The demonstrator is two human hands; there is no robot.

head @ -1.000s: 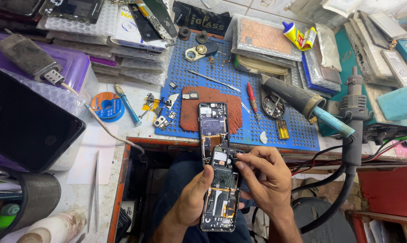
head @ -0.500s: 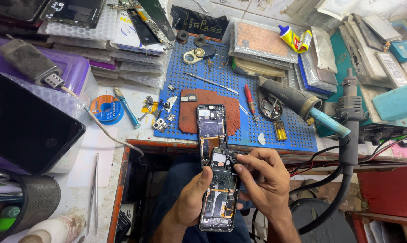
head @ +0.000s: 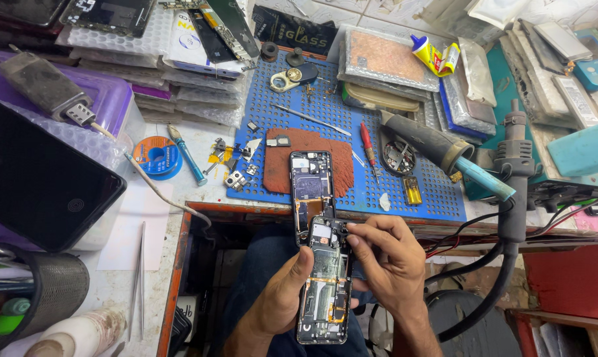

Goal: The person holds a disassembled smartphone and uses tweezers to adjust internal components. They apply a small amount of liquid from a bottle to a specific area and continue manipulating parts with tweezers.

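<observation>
While we are holding the opened phone (head: 325, 284) low over our lap, nearest to us, our left hand (head: 282, 297) is cradling its lower half from the left, thumb pressing on the left edge, so that grip is closed around the body. Our right hand (head: 391, 261) is pinching with narrow fingertips at the top right corner, near the camera block; whether a tiny part sits between them we cannot tell. To do this well, we judge that we should be keeping the left grip firm but off the exposed board, and keeping the right fingertips steady and light, since the parts there look delicate.

Just beyond, a second opened phone (head: 311, 182) is lying on a reddish pad (head: 342, 162) atop the blue perforated mat (head: 411, 198) at the near edge of the surface. A red screwdriver (head: 367, 142) and thin tweezers (head: 312, 119) are resting on the mat further out. To the right, a hot-air tool (head: 438, 149) is lying beside its stand. To the left, a blue solder spool (head: 157, 155) and a black screen (head: 41, 178) are sitting. Farthest away, stacked packets and spare panels are crowding the surface.
</observation>
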